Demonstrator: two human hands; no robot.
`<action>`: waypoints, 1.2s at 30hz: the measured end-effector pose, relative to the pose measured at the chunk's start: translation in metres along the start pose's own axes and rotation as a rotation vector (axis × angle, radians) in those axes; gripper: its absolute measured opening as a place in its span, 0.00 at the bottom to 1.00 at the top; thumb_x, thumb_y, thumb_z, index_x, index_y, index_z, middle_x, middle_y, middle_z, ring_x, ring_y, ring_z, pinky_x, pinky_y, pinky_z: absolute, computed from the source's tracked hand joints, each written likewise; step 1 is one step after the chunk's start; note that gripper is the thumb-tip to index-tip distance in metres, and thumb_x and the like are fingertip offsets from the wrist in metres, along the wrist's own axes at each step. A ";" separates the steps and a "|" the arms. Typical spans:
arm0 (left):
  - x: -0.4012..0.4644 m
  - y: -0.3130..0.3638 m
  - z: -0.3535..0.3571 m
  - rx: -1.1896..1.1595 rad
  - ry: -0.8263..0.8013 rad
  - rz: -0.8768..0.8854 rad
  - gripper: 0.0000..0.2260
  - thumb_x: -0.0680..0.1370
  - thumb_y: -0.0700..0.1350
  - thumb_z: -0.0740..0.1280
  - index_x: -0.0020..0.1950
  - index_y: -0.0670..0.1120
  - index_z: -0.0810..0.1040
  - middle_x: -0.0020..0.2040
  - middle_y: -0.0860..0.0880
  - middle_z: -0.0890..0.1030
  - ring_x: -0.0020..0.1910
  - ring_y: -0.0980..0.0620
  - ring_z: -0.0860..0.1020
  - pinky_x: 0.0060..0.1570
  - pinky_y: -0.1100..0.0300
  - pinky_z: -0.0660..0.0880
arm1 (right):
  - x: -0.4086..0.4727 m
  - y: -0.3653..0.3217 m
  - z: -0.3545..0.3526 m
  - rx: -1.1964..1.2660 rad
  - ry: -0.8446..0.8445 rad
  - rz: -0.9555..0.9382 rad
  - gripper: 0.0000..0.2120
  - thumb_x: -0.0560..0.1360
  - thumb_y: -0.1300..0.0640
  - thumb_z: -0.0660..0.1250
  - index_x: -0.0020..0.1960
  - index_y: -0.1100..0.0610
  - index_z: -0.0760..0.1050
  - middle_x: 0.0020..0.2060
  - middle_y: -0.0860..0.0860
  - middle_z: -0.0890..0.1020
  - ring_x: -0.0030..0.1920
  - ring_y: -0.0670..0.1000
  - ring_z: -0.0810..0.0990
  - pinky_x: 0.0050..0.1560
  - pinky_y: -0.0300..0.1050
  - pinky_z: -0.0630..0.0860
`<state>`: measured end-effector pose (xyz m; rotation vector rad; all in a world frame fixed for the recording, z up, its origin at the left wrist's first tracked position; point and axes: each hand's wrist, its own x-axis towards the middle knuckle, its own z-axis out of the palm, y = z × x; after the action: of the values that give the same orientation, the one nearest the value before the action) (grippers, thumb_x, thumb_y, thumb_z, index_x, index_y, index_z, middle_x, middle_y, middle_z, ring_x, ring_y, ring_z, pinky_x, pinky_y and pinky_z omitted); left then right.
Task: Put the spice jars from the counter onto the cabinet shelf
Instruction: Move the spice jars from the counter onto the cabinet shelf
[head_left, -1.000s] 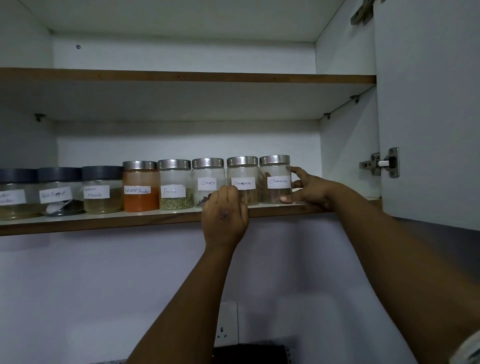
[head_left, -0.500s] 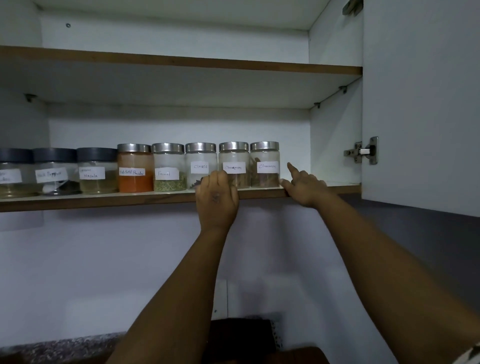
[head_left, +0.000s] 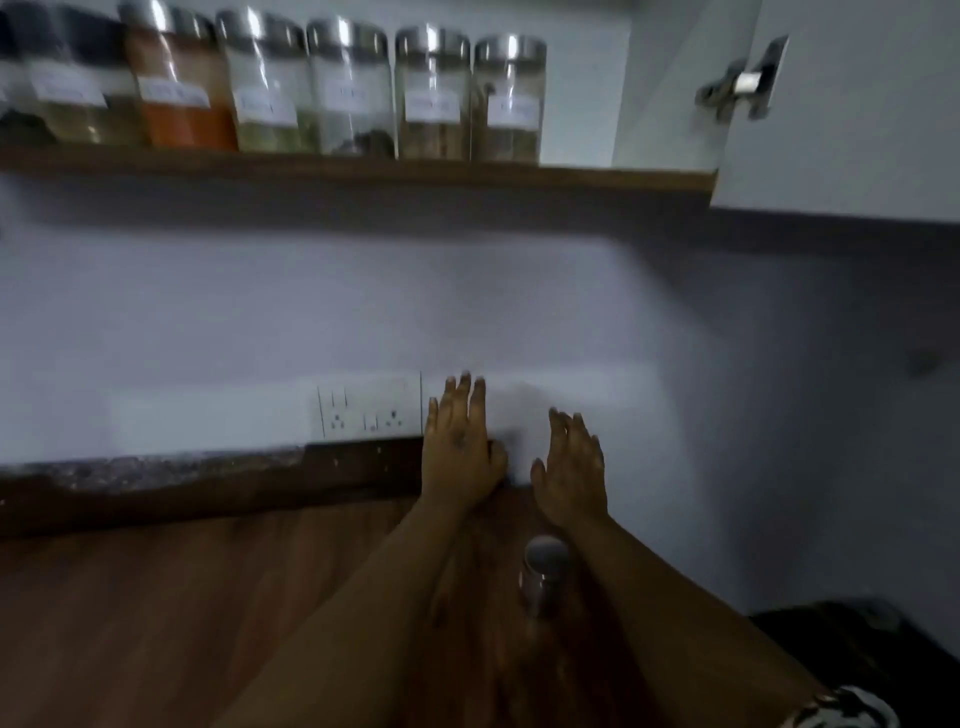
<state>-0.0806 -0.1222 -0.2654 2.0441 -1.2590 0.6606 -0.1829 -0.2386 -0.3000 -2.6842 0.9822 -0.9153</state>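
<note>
Both hands have dropped from the shelf (head_left: 363, 174) to hover low over the wooden bench (head_left: 156, 597), left hand (head_left: 460, 447) and right hand (head_left: 571, 470) with fingers spread, holding nothing. Spice jars (head_left: 431, 98) line the shelf, cut off at top and left; their white labels are too blurred to read. One steel-lidded jar (head_left: 543, 574) stands on the bench between the forearms.
</note>
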 end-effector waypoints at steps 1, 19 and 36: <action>-0.023 -0.008 0.013 0.019 -0.082 -0.040 0.37 0.73 0.48 0.66 0.78 0.40 0.54 0.78 0.40 0.56 0.78 0.42 0.53 0.76 0.47 0.48 | -0.017 0.004 0.014 0.003 -0.005 0.025 0.30 0.79 0.53 0.59 0.78 0.59 0.56 0.76 0.57 0.61 0.77 0.56 0.56 0.77 0.52 0.51; -0.162 -0.059 0.087 -0.064 -0.505 -0.450 0.44 0.74 0.55 0.66 0.79 0.45 0.41 0.79 0.43 0.40 0.78 0.40 0.43 0.74 0.50 0.45 | -0.060 0.067 0.124 0.197 -0.475 0.353 0.33 0.68 0.43 0.74 0.68 0.53 0.69 0.66 0.60 0.66 0.64 0.63 0.69 0.63 0.53 0.71; -0.082 -0.005 0.010 -0.553 -0.056 -0.336 0.32 0.63 0.48 0.80 0.63 0.46 0.71 0.58 0.51 0.73 0.54 0.58 0.74 0.47 0.67 0.77 | 0.016 -0.019 -0.020 0.707 -0.494 0.351 0.43 0.53 0.23 0.69 0.61 0.45 0.75 0.59 0.45 0.78 0.51 0.48 0.77 0.39 0.39 0.74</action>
<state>-0.1090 -0.0796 -0.3306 1.7477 -0.9561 0.0800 -0.1749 -0.2327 -0.2702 -1.9146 0.7811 -0.3845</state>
